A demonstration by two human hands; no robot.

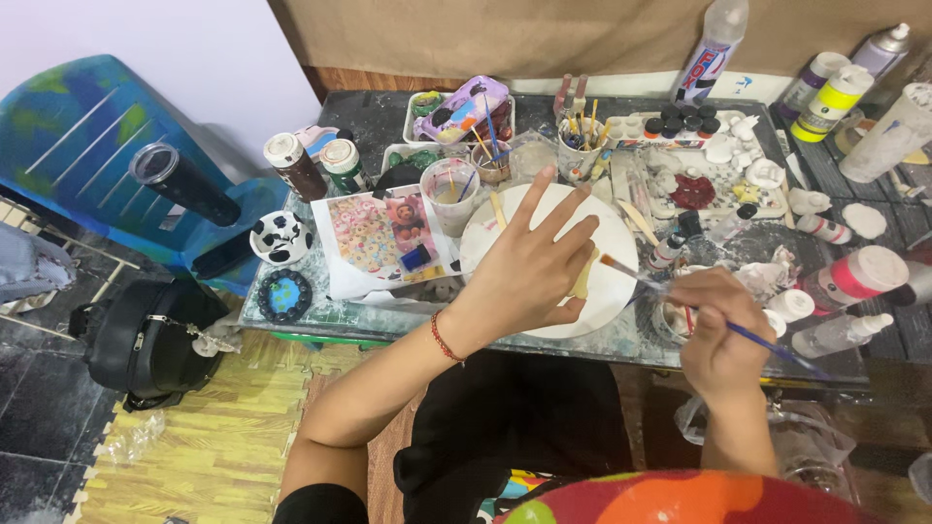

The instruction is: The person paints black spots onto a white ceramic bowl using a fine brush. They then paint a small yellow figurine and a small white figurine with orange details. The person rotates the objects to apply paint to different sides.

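Painting a small piece over the round white plate (612,281)

Your left hand (529,267) pinches a small beige piece (583,275), fingers splayed; right hand (714,335) grips thin blue-handled brush (680,299), tip nr it. Piece looks mostly unpainted, so early on.

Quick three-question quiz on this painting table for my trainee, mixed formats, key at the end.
1. True or false: the right hand holds a brush.
2. The left hand holds a small piece over which thing: A) the white disc, B) the photo sheet, C) the blue chair?
3. What circles the left wrist?

Key:
1. True
2. A
3. A red bracelet
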